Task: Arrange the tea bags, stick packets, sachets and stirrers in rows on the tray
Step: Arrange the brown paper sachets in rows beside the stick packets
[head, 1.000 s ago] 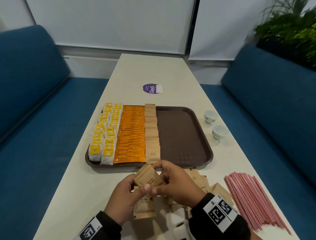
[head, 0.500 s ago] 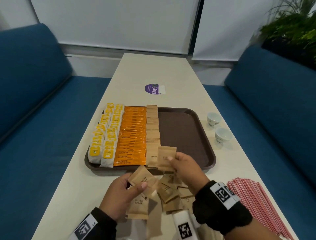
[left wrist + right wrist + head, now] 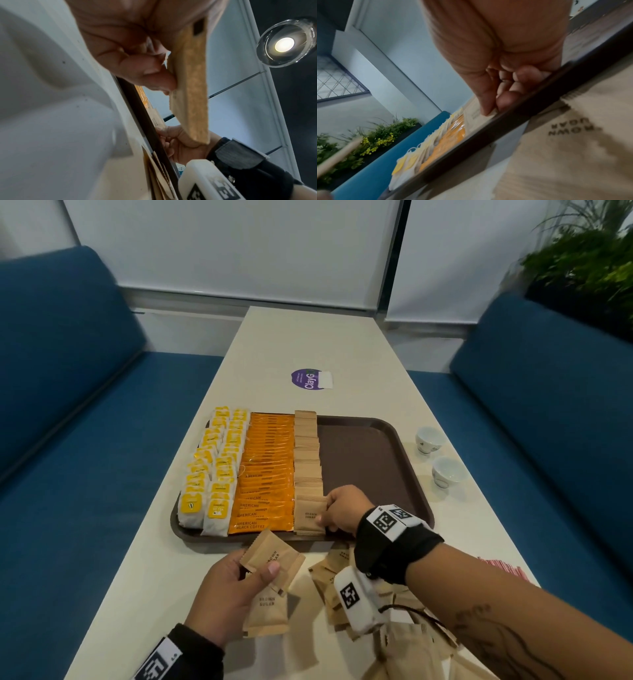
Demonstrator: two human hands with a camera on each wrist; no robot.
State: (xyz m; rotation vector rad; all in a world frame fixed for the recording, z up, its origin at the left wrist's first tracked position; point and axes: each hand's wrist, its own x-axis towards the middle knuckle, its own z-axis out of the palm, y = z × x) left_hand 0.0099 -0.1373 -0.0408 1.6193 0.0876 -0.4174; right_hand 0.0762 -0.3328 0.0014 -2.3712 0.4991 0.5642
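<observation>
Our right hand [image 3: 337, 510] pinches a brown-sugar sachet [image 3: 309, 513] at the near end of the sachet row [image 3: 307, 455] on the tray [image 3: 371, 460]; our left hand [image 3: 227, 594] grips spare sachets [image 3: 270, 558] above the table [image 3: 137, 570]. Recommended: seat it flush w/ the row edge, overlap even, before release. Legible: "BROWN SUGAR" on sachets, "AMERICAN BLACK COFFEE" on orange stick packets [image 3: 265, 474], "ClayG" on a purple sticker [image 3: 306, 378].

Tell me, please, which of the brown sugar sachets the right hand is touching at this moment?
The front sachet of the brown row on the tray; the right hand pinches its right edge, unlike the loose table ones.
</observation>
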